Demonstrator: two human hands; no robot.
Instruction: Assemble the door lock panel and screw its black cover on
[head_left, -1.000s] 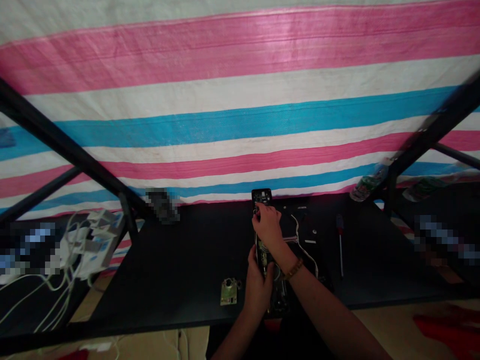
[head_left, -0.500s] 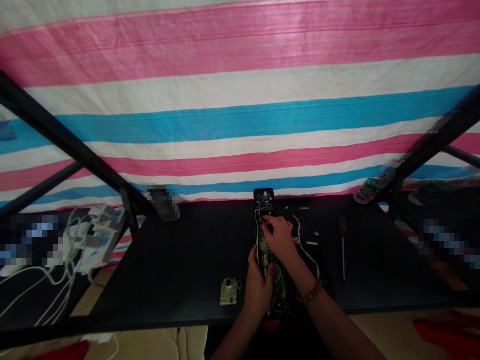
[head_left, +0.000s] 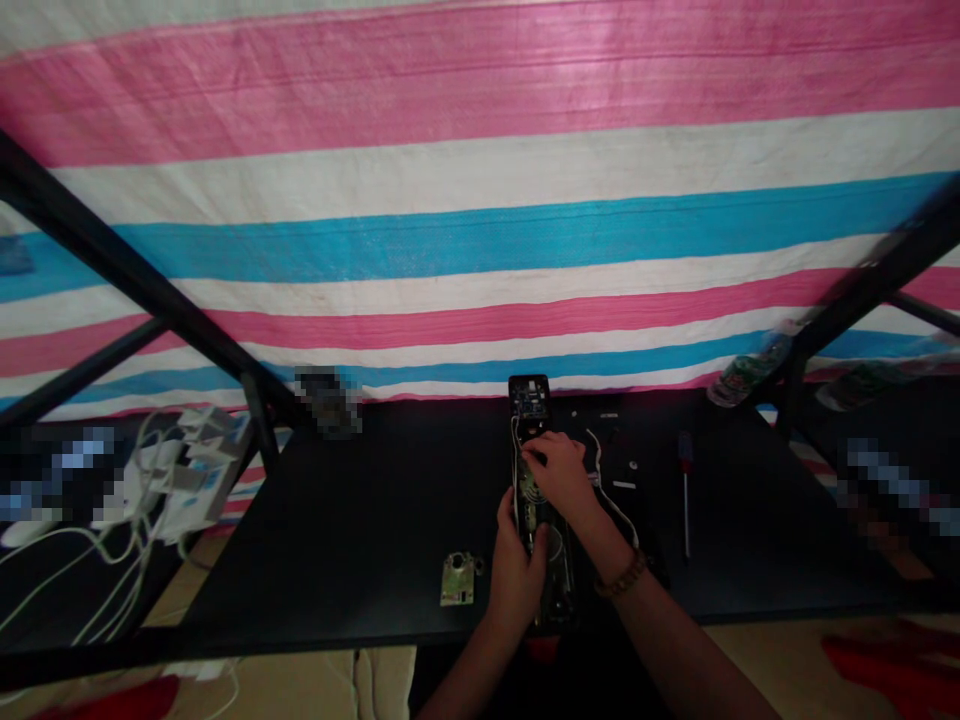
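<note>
A long black housing (head_left: 559, 575), opened like the back of an electronic door-lock panel, lies lengthwise before me with a circuit board (head_left: 529, 398) in its far end. My left hand (head_left: 517, 575) wraps round the near part of the housing, thumb on top and fingers along the left side. Over its middle, my right hand (head_left: 559, 470) is closed in a pinch at a thin white wire (head_left: 514, 440) that runs along the left edge. The fingertips partly hide the pinched spot. A metal plate with a round hole (head_left: 458, 582) lies to the left.
Right of the housing are a loose white cable (head_left: 616, 511), small white pieces (head_left: 624, 485) and a screwdriver (head_left: 685, 500). A plastic bottle (head_left: 739, 380) leans at the back right. White adapters with cords (head_left: 199, 460) crowd the left. Striped sheeting (head_left: 480, 240) hangs behind the black table (head_left: 360, 520).
My right fingertips have shifted slightly nearer to me and to the left along the housing. The left hand keeps its hold, and the view has tilted a little.
</note>
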